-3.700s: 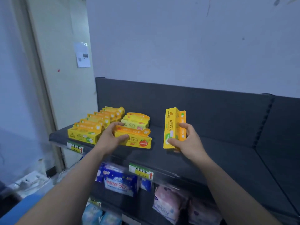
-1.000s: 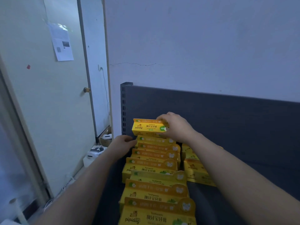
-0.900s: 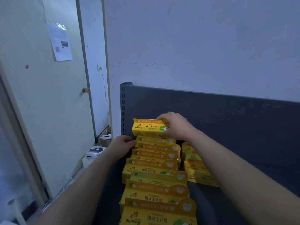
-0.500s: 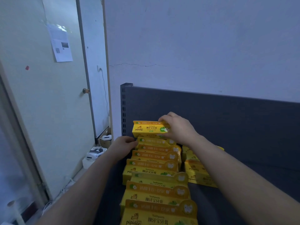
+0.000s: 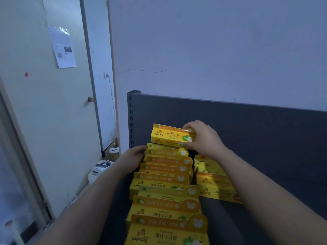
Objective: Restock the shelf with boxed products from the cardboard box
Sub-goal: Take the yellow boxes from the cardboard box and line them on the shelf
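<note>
Pinching toothpaste box [image 5: 169, 136] with right hand [image 5: 205, 139] fingers [image 5: 190, 125] above row [image 5: 164, 177], left hand [image 5: 131, 157] alongside, grip unclear. Could topple row if released tilted

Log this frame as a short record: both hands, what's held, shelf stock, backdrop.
main row: yellow boxes, front to back
second row: shorter, to its right
right hand: grips toothpaste box by its right end, above main row's back end
left hand: touches main row's left side; grip unclear
shelf: dark grey back panel
backdrop: door with paper notice
</note>
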### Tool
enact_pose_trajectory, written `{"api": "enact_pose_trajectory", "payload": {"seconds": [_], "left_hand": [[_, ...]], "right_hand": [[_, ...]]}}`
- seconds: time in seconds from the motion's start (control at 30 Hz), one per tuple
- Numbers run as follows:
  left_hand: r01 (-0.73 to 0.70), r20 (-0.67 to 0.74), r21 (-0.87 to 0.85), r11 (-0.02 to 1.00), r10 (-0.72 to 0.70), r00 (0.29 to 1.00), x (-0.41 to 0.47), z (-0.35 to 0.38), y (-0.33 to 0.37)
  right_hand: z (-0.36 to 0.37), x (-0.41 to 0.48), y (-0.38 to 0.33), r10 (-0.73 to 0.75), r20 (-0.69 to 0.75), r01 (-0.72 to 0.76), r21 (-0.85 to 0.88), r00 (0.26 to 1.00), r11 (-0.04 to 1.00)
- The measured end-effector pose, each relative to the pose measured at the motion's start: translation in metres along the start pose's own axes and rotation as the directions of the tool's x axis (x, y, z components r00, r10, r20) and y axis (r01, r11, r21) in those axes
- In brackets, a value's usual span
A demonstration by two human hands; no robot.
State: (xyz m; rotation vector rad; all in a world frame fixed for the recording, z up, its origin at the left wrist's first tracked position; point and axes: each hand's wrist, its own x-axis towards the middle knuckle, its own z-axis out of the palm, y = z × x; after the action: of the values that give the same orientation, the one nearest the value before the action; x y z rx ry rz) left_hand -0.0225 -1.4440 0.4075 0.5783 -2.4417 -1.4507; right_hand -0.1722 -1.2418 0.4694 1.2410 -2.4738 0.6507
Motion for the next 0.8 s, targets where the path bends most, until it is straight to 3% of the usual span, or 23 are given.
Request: {"api": "enact_pose_trajectory", "payload": {"seconds": [0.23,0.53,0.8], "left_hand": [[0.014,0.034,0.019,1.0,-0.014,0.999,0.003,-0.002,0.0],[0.02,0.004,0.001,1.0,-0.02,1.0,0.002,-0.004,-0.004],[0.068,-0.052,0.031,0.997,-0.066,0.996,0.003,-0.003,-0.007]], "right_hand": [[0.0,-0.001,0.001,0.034,-0.015,-0.034,0.044,0.999,0.998],[0.011,0.009,-0.013,-0.069,0.101,0.079,-0.092,0.992,0.993],[0.014,0.011,-0.011,0.09,0.201,-0.118,0.129,0.975,0.985]]}}
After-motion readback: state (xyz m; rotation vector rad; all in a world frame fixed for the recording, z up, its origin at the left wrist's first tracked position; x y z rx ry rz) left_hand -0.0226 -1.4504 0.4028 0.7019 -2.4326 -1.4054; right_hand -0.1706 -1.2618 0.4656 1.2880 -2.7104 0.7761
